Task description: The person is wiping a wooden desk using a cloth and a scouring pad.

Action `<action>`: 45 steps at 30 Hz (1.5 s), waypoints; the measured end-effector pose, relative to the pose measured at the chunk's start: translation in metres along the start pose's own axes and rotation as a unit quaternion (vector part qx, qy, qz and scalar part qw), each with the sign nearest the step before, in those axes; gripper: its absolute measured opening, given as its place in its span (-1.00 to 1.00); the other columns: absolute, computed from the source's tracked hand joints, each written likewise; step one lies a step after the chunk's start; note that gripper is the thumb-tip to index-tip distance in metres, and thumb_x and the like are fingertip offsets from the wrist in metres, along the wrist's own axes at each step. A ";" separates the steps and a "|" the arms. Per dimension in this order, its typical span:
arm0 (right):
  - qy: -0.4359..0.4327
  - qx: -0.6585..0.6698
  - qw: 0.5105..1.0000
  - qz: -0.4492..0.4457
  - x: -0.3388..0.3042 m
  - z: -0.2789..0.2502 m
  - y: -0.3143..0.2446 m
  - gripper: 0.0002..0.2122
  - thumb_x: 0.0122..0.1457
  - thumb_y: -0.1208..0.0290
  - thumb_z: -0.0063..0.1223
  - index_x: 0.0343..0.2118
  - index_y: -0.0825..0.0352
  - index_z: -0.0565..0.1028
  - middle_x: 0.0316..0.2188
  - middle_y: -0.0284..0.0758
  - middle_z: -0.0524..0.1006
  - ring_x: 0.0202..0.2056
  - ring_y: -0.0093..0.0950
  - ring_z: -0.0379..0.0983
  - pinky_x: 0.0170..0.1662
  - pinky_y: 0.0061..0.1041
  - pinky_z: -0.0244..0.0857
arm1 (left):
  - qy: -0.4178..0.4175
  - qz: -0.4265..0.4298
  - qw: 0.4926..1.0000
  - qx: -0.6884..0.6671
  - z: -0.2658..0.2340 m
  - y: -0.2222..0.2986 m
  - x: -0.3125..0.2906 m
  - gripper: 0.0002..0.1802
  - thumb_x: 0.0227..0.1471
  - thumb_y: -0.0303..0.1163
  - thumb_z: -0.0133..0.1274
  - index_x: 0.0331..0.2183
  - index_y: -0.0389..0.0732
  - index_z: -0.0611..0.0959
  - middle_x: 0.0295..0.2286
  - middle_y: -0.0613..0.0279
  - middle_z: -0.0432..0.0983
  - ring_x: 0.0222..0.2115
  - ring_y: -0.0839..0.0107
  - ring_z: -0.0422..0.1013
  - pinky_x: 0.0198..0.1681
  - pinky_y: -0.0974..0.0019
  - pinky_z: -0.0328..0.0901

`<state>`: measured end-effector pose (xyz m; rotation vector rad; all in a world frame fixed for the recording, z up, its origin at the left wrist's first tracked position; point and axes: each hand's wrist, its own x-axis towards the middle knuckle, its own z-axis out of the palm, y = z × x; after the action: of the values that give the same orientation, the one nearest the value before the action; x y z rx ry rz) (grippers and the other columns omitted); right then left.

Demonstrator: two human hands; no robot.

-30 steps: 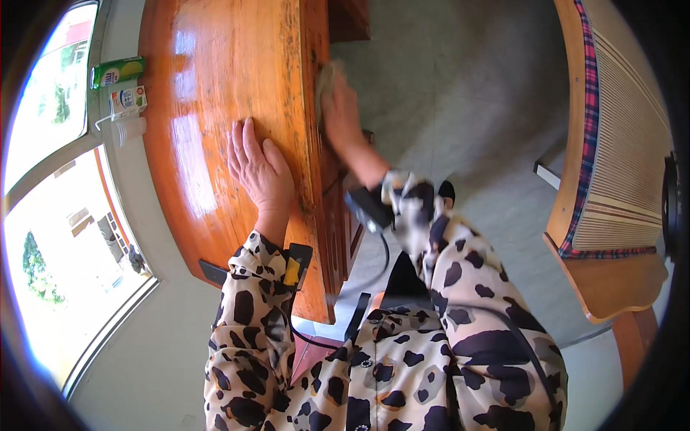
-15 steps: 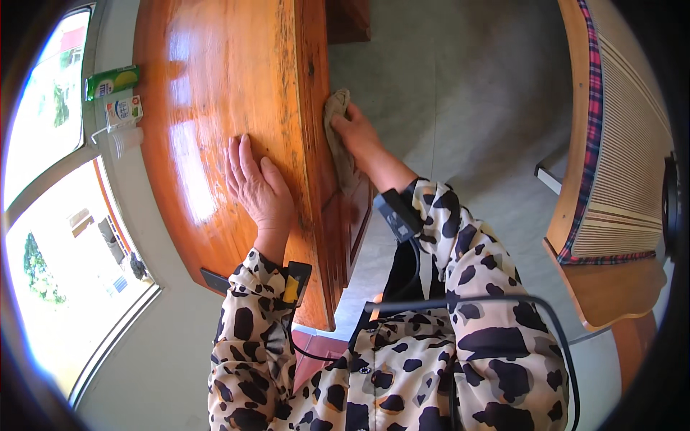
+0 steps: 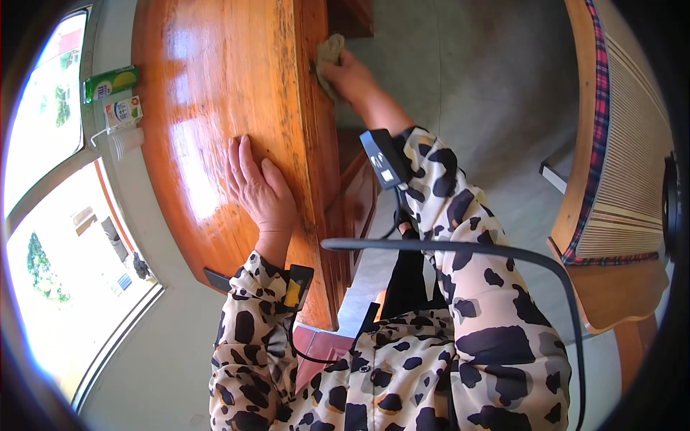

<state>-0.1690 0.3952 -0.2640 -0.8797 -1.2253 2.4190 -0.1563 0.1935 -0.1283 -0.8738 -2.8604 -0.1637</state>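
Note:
A glossy orange-brown wooden desk (image 3: pixel 215 93) stretches away from me, its right edge worn and dark in places. My left hand (image 3: pixel 260 190) lies flat on the desktop near that edge, fingers extended, holding nothing. Beyond it, my right hand (image 3: pixel 357 82) grips a greyish-tan cloth (image 3: pixel 330 61) and presses it against the desk's right side face, just under the top edge. Part of the cloth is hidden by my fingers.
Left of the desk, a green package (image 3: pixel 111 84), a white carton (image 3: pixel 123 113) and whitish cups (image 3: pixel 127 141) stand by the window. A wooden seat with a striped mat (image 3: pixel 622 158) and plaid trim is on the right. A black cable (image 3: pixel 460 248) crosses my right sleeve.
My right hand has moved forward along the desk's side with the cloth, which is now more bunched up. My left hand has stayed in place.

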 end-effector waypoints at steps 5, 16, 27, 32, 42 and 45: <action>0.013 0.079 0.997 0.000 -0.034 0.014 0.031 -0.57 0.14 0.26 0.08 0.01 0.42 0.40 -0.13 -0.15 0.54 -0.10 -0.34 0.46 -0.02 -0.42 0.30 | 0.004 -0.005 1.000 0.020 -0.001 -0.002 -0.005 -0.47 0.17 -0.27 -0.27 0.15 -0.23 0.31 0.18 -0.01 0.15 0.21 0.01 0.01 0.27 0.02 -0.16; 0.038 -0.007 0.999 -0.026 -0.019 0.018 0.017 -0.59 0.19 0.22 -0.06 -0.01 0.42 0.39 -0.15 -0.04 0.53 -0.08 -0.19 0.45 -0.04 -0.35 0.28 | 0.008 0.005 1.000 0.011 -0.001 -0.004 -0.001 -0.46 0.17 -0.27 -0.28 0.16 -0.22 0.29 0.18 -0.01 0.14 0.21 0.00 0.01 0.27 0.01 -0.16; 0.038 -0.054 0.997 0.026 -0.089 0.018 0.053 -0.60 0.34 0.24 -0.39 0.09 0.36 0.33 0.11 0.09 0.29 0.16 -0.02 0.18 0.21 -0.25 0.08 | 0.014 0.016 1.000 0.013 0.000 -0.004 -0.003 -0.47 0.16 -0.29 -0.27 0.15 -0.21 0.31 0.17 0.01 0.16 0.18 0.01 0.05 0.25 0.03 -0.13; 0.026 0.036 0.999 0.019 -0.005 0.008 0.000 -0.60 0.23 0.22 -0.21 -0.02 0.44 0.35 0.03 0.11 0.36 0.06 0.02 0.29 0.14 -0.31 0.14 | 0.013 0.027 1.000 0.005 0.004 -0.003 0.002 -0.46 0.14 -0.30 -0.20 0.15 -0.21 0.32 0.17 0.01 0.18 0.19 0.01 0.05 0.25 0.02 -0.13; -0.081 -0.258 0.962 -0.045 -0.190 -0.022 0.071 -0.50 0.16 0.43 -0.14 0.20 0.36 0.20 0.03 0.07 0.39 0.08 -0.06 0.32 0.11 -0.30 0.19 | 0.046 0.023 0.999 -0.003 0.009 -0.010 0.003 -0.48 0.15 -0.24 -0.24 0.11 -0.22 0.37 0.14 0.06 0.23 0.16 0.04 0.10 0.24 0.05 -0.08; 0.013 -0.122 0.984 -0.126 -0.143 -0.009 0.019 -0.54 0.19 0.32 -0.08 0.14 0.38 0.27 -0.05 0.04 0.46 -0.01 -0.11 0.42 0.01 -0.37 0.29 | 0.037 0.022 0.999 -0.022 0.008 -0.017 0.006 -0.48 0.16 -0.22 -0.20 0.12 -0.19 0.35 0.16 0.04 0.20 0.17 0.01 0.07 0.25 0.02 -0.14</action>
<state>-0.0527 0.3171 -0.2274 -0.7647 -1.5452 2.0842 -0.1718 0.1841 -0.1358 -0.9168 -2.7766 -0.2512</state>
